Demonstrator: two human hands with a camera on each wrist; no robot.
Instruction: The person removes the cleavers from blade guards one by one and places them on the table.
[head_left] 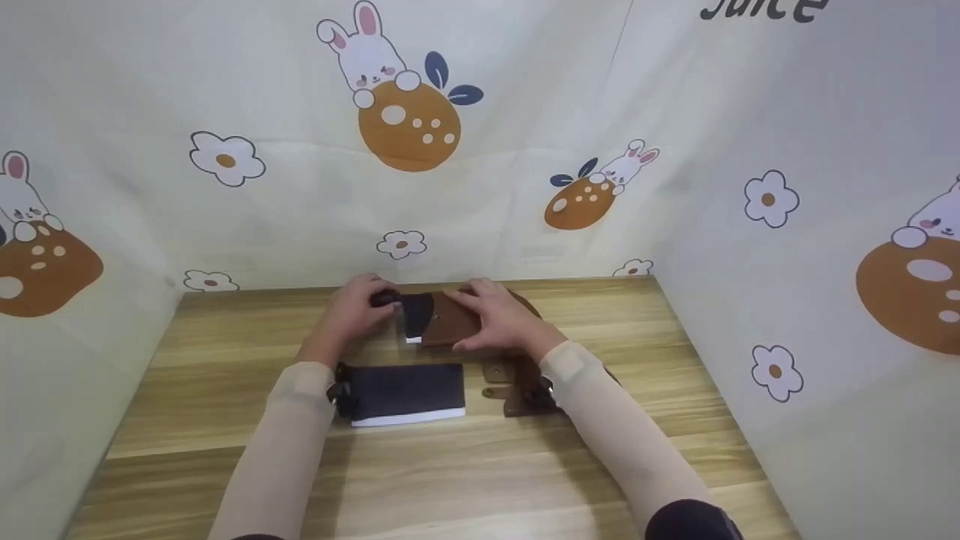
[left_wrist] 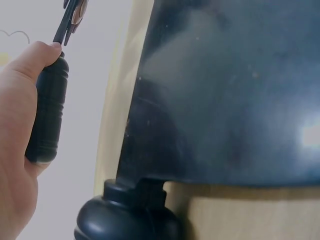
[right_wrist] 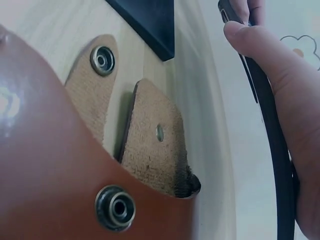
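Note:
My left hand grips the black handle of a cleaver at the back of the table. That cleaver's dark blade is mostly hidden inside a brown leather sheath, with a strip showing beside the handle. From the other side my right hand holds the sheath, thumb and fingers on opposite faces in the right wrist view. Nearer the front lies a second cleaver, its dark blade flat and its black handle to the left, under my left forearm.
A second brown leather sheath lies right of the loose cleaver, partly under my right forearm. Its strap bears a metal snap, and another snap sits on its body. A printed cloth stands behind the wooden table and along its sides.

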